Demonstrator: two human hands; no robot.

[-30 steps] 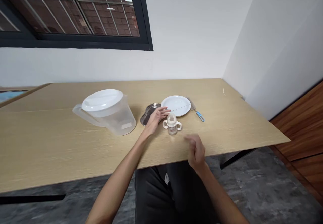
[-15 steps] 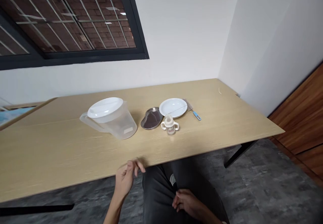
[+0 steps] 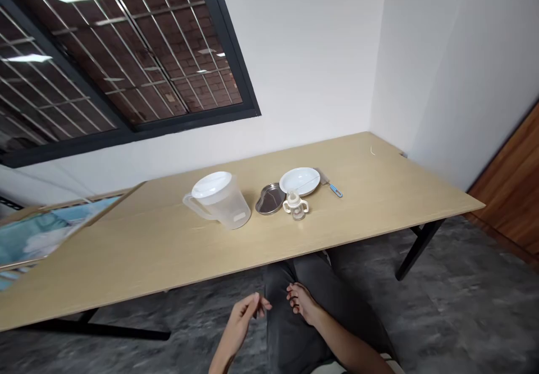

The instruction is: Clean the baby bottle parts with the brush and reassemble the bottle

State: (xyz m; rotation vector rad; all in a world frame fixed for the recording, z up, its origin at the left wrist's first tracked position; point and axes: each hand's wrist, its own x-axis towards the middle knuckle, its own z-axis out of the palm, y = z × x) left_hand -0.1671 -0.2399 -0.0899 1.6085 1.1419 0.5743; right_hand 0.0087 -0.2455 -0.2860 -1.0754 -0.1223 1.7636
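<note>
My left hand (image 3: 249,311) hangs just off the table's front edge, fingers loosely curved and apart, holding nothing. Over the dark trousers, my right hand (image 3: 302,302) is half curled with its fingers apart and nothing in it. On the wooden table (image 3: 168,250) stands a translucent pitcher (image 3: 229,205) with a white lid. Right of it lie a kidney-shaped metal tray (image 3: 270,199) and a white oval dish (image 3: 300,181). A small two-handled bottle (image 3: 296,206) stands in front of them. A brush with a blue handle (image 3: 336,190) lies beside the dish.
A small white strip (image 3: 372,151) lies near the table's back right. At the left is a wooden-framed bed or crib with blue-green cloth (image 3: 42,236). A barred window (image 3: 138,42) is in the wall behind. Black table legs (image 3: 416,250) stand below.
The view has shifted, showing more of the left side. My left hand has moved back from over the table edge toward my lap. My right hand has risen slightly toward the edge.
</note>
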